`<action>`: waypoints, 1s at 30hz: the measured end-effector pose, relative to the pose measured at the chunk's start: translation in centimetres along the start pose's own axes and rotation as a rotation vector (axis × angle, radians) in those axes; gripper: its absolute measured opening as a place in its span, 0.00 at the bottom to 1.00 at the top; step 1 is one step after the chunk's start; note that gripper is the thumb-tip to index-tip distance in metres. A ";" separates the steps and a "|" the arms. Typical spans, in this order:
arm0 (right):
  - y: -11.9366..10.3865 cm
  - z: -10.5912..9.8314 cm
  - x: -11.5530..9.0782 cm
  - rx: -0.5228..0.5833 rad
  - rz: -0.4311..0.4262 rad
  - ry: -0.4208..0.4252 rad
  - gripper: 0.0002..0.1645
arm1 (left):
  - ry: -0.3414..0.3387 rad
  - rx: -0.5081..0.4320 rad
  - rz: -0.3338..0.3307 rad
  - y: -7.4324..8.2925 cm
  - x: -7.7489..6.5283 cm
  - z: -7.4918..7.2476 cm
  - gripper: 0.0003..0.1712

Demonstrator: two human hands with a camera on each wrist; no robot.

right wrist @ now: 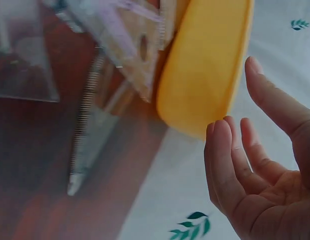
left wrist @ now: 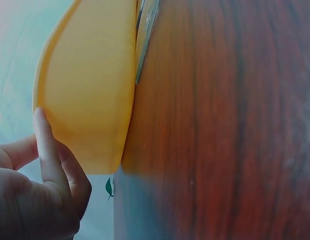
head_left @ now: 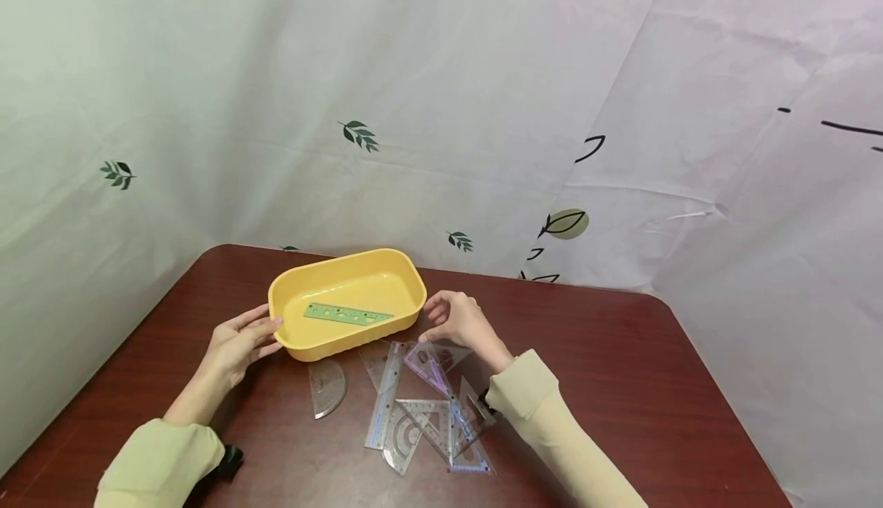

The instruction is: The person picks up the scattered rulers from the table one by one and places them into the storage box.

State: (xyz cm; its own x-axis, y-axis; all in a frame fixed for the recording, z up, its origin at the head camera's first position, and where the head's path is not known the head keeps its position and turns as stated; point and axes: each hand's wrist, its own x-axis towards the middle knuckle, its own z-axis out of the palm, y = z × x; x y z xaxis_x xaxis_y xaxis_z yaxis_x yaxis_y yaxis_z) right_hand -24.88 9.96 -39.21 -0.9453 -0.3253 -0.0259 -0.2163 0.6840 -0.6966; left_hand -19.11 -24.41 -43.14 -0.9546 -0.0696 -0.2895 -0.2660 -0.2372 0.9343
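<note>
A yellow plastic tray (head_left: 345, 345) sits tilted in angle near the table's back edge, with a green ruler (head_left: 341, 314) lying inside. My left hand (head_left: 233, 347) pinches the tray's left end, thumb at the rim. Beside the tray's right end is my right hand (head_left: 464, 322), fingers loosely bent and thumb apart; the right wrist view shows nothing between them. In front of the tray lie a clear ruler (head_left: 385, 397), a clear half-round protractor (head_left: 327, 388), a purple-edged set square (head_left: 429, 370), a blue-edged set square (head_left: 469, 463) and other clear set squares, overlapping.
The dark red-brown wooden table (head_left: 607, 385) has rounded back corners. Behind it hangs a pale cloth (head_left: 441, 109) printed with leaves. Some clear pieces lie close against the tray's front wall.
</note>
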 end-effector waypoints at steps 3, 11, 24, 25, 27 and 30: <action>0.7 0.5 0.1 0.017 0.028 -0.032 0.27 | 0.000 -0.005 0.001 0.1 -0.1 0.1 0.47; 2.0 1.8 0.4 0.003 0.093 -0.065 0.27 | -0.001 0.012 0.004 0.2 -0.2 0.1 0.47; 2.7 3.2 0.6 -0.084 0.171 -0.108 0.32 | 0.007 0.013 0.002 0.0 -0.2 0.0 0.47; 2.8 3.2 0.6 -0.096 0.170 -0.114 0.31 | 0.008 0.014 0.001 0.0 -0.2 0.0 0.47; 2.8 3.3 0.7 -0.112 0.176 -0.122 0.30 | 0.009 0.014 0.000 0.0 -0.1 0.0 0.48; 2.8 3.3 0.8 -0.126 0.179 -0.125 0.28 | 0.012 0.015 0.001 0.0 -0.1 0.0 0.48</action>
State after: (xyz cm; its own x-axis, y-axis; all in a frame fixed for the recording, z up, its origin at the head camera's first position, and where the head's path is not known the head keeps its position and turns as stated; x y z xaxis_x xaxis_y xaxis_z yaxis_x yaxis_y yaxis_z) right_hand -25.44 9.40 -43.53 -0.9355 -0.2641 -0.2348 -0.0841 0.8117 -0.5780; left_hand -19.02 -24.37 -43.11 -0.9534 -0.0813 -0.2905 -0.2668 -0.2225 0.9377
